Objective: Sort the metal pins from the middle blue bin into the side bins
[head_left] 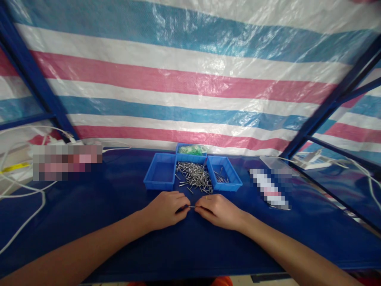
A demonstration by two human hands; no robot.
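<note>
My left hand (166, 208) and my right hand (218, 210) rest on the blue table (119, 222), fingertips almost touching. Both are curled in a pinch on the ends of one thin metal pin (192, 206) held level between them. Just beyond the hands lies a heap of several loose metal pins (193, 176) on the table. To the left of the heap stands a blue tray (160, 174) that looks empty. On the right a second blue tray (224, 176) holds a few pins. Behind the heap a third blue tray (190, 149) holds green pieces.
A striped pink, white and blue plastic sheet (190, 79) closes off the back, framed by dark blue bars (324, 111). White cables (26, 190) trail over the left side. A clear flat box (274, 163) lies at the right, with blurred patches beside it and at the left.
</note>
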